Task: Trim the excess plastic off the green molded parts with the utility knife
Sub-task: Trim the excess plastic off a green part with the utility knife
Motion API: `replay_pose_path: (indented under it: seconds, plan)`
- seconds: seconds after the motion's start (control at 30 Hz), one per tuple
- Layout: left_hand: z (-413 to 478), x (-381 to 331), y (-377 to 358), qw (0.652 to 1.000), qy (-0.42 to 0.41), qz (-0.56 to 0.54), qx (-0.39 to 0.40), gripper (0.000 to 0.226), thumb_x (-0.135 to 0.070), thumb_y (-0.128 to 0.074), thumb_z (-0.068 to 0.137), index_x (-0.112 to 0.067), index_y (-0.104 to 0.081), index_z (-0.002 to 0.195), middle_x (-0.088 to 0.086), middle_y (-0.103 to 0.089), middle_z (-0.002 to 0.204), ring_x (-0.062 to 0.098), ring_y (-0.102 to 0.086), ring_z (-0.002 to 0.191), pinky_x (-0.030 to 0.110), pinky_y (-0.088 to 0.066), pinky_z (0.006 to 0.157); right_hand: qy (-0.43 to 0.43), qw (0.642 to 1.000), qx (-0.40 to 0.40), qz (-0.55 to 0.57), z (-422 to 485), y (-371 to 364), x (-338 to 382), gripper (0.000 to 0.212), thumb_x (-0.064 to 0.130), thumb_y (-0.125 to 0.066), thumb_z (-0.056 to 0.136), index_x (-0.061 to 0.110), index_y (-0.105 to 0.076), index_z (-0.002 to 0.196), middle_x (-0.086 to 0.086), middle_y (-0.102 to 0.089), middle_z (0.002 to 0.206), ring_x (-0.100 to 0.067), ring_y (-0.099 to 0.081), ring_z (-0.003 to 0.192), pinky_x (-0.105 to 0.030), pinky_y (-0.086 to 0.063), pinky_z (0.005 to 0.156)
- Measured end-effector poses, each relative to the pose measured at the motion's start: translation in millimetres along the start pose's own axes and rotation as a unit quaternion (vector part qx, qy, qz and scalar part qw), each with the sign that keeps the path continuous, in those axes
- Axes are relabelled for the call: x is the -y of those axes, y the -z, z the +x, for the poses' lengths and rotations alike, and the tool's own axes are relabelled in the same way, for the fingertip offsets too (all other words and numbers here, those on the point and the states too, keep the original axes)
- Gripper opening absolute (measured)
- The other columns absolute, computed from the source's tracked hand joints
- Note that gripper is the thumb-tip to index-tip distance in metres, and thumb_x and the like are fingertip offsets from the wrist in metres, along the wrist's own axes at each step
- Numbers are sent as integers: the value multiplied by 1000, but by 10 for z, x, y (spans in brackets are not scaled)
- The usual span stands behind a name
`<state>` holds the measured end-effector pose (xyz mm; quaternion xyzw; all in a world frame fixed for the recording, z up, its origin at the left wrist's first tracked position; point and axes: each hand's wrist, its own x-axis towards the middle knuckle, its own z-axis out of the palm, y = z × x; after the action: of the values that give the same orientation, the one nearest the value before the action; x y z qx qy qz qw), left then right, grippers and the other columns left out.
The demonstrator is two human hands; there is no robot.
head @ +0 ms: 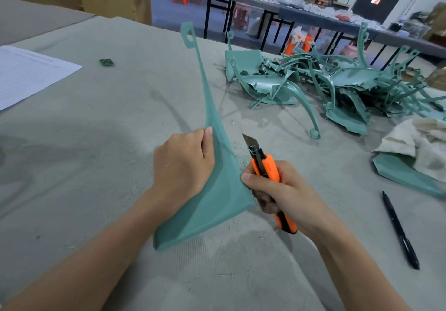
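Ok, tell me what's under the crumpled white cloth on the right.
A green molded part lies under the white cloth, its flat end sticking out toward the camera. The rest of it, and anything else beneath, is covered.

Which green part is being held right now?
The tall tapered part gripped by the left hand, standing upright; the others, mostly in the heap at far right, lie untouched.
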<state>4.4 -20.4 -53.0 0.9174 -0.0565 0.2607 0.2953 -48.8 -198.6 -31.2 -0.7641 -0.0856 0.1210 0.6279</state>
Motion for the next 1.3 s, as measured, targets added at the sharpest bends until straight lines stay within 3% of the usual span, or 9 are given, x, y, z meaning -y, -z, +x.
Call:
replay_pose_path:
  seconds: [0.23, 0.37, 0.47, 0.6, 0.67, 0.73, 0.83, 1.0, 1.3]
  plan:
    - [59, 90, 5, 998, 57, 39, -15, 48, -31, -33, 100, -17, -23, 55, 9, -43, 55, 35, -43, 55, 35, -33, 53, 13, 999, 30, -10, 7, -22, -10, 28, 20, -60, 87, 11, -43, 68, 7, -32, 55, -10, -24, 48, -21, -21, 44]
    - [63, 120, -14, 997, 65, 46, -7, 47, -31, -32, 100, -17, -27, 56, 10, -49, 59, 36, -47, 59, 35, -34, 55, 24, 998, 42, -40, 3, 27, -23, 33, 20, -61, 87, -4, -42, 76, 4, -34, 58, -12, -26, 50, -21, -24, 45]
    - [60, 137, -35, 997, 63, 51, 2, 46, -32, -31, 100, -16, -30, 57, 12, -53, 62, 37, -50, 62, 35, -35, 56, 33, 995, 66, -60, -11, 71, -26, 30, 19, -61, 88, -1, -44, 73, -1, -31, 60, -14, -25, 51, -22, -25, 45]
    - [73, 136, -58, 998, 51, 4, 31, 49, -29, -35, 100, -15, -28, 53, 4, -40, 50, 31, -41, 56, 36, -29, 56, 38, 996, 61, 44, -33, 150, 22, 25, 18, -62, 87, 14, -46, 69, 1, -29, 57, -12, -24, 47, -19, -26, 43]
    - [93, 114, -61, 995, 20, -74, 68, 53, -24, -40, 100, -13, -24, 51, 0, -30, 45, 23, -32, 49, 35, -23, 56, 49, 996, -2, 81, -32, 190, 55, 39, 35, -66, 84, 10, -39, 71, 1, -27, 60, -13, -24, 48, -19, -25, 44]
    - [80, 57, -48, 976, -16, -178, 122, 52, -23, -42, 101, -16, -25, 52, -3, -26, 44, 13, -26, 44, 33, -22, 53, 74, 993, -72, 54, -17, 204, 58, 61, 57, -56, 82, -1, -37, 76, -1, -26, 64, -11, -24, 51, -25, -19, 48]
    - [-14, -56, -24, 924, -50, -323, 199, 49, -30, -41, 100, -16, -35, 53, -7, -32, 46, 6, -28, 42, 24, -25, 46, 140, 976, -148, -72, 3, 179, 18, 70, 60, -40, 93, -8, -42, 80, -1, -31, 63, -11, -28, 54, -26, -22, 51]
    - [-78, -156, -4, 821, -31, -493, 288, 49, -39, -40, 94, -18, -48, 50, -6, -42, 41, 7, -35, 38, 24, -29, 44, 191, 935, -192, -229, -3, 179, -8, 48, 58, -42, 95, 22, -39, 64, 8, -34, 58, -6, -32, 54, -22, -28, 53]
    - [-78, -160, -35, 792, -21, -527, 308, 46, -50, -42, 89, -25, -49, 51, -6, -40, 40, 6, -34, 37, 25, -28, 44, 207, 939, -158, -223, -13, 205, -35, 47, 55, -46, 95, 22, -36, 62, 5, -32, 58, -7, -30, 53, -20, -26, 52]
